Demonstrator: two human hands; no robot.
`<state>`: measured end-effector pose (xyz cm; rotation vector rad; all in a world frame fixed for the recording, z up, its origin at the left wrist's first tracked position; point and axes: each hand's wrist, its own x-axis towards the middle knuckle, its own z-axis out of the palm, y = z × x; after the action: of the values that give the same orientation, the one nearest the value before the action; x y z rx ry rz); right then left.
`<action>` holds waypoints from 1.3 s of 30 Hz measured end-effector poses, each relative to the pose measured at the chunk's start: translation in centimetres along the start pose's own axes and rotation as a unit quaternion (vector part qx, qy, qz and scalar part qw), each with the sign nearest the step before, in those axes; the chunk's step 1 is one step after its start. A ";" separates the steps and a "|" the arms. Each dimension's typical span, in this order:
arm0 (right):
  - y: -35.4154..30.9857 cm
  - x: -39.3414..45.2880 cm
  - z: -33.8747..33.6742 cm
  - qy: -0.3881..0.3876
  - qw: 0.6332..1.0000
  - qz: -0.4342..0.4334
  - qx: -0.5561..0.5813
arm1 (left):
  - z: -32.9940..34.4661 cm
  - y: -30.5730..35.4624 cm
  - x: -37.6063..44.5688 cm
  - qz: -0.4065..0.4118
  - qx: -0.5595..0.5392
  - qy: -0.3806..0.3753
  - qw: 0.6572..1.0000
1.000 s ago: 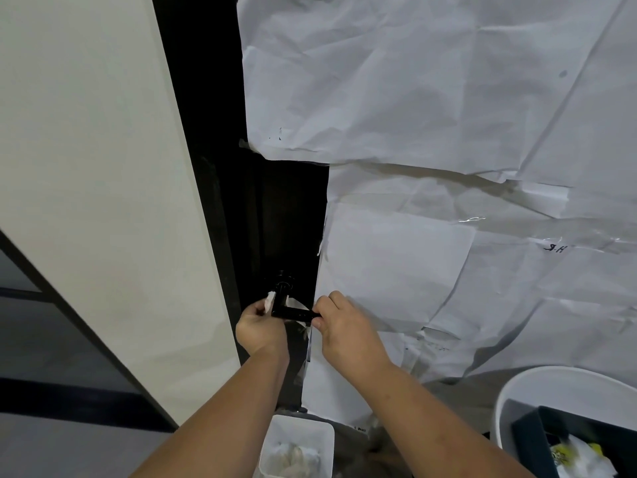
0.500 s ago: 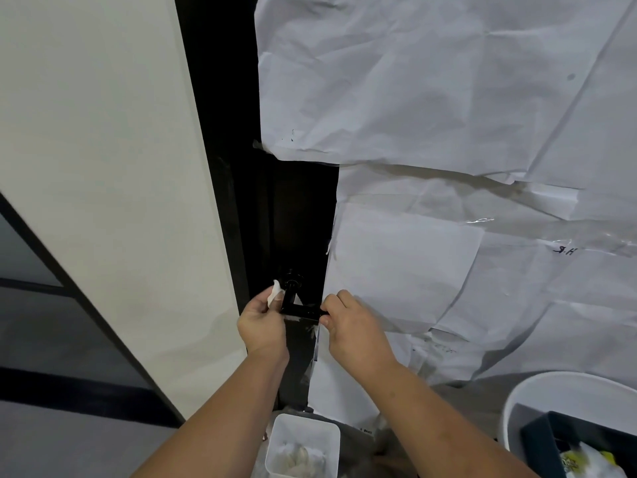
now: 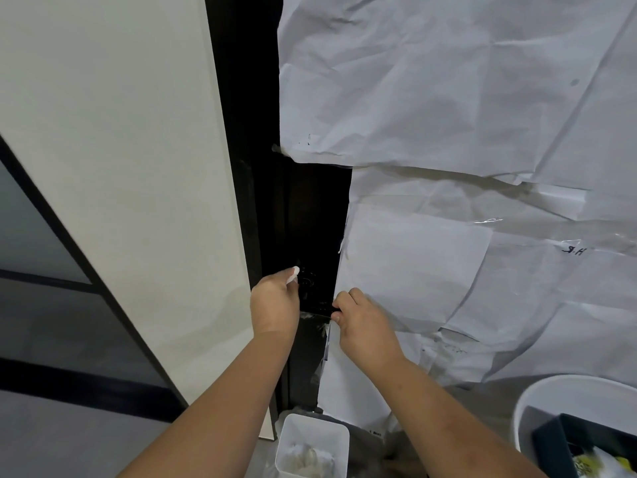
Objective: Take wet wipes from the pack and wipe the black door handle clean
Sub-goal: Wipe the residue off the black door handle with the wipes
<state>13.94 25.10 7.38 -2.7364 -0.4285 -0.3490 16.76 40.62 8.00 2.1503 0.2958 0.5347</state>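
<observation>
The black door handle [image 3: 315, 305] juts from the dark door strip at mid-height, its round base just above. My left hand [image 3: 274, 303] grips a white wet wipe [image 3: 293, 273] and holds it against the handle's base on the left. My right hand [image 3: 362, 322] pinches the free right end of the lever with thumb and fingers. The wipe's upper tip sticks out above my left fingers; the remainder is hidden in the fist. The wipe pack is not clearly visible.
Crumpled white paper [image 3: 448, 98] covers the door to the right. A pale wall panel [image 3: 120, 167] stands on the left. Below, a small white bin [image 3: 312, 443] holds used wipes, and a white round tub [image 3: 551, 395] with a dark box sits bottom right.
My left hand with the wipe has moved up from the lever toward the handle's round base. My right hand keeps hold of the lever's end.
</observation>
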 end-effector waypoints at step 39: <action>0.0 -0.1 0.5 0.010 1.000 -0.003 -0.006 | 0.1 1.7 -0.1 -0.158 -0.106 -0.030 0.981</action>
<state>13.95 25.20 6.93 -2.7412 -0.4292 -0.3819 16.74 39.48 9.28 1.8619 0.5131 0.3026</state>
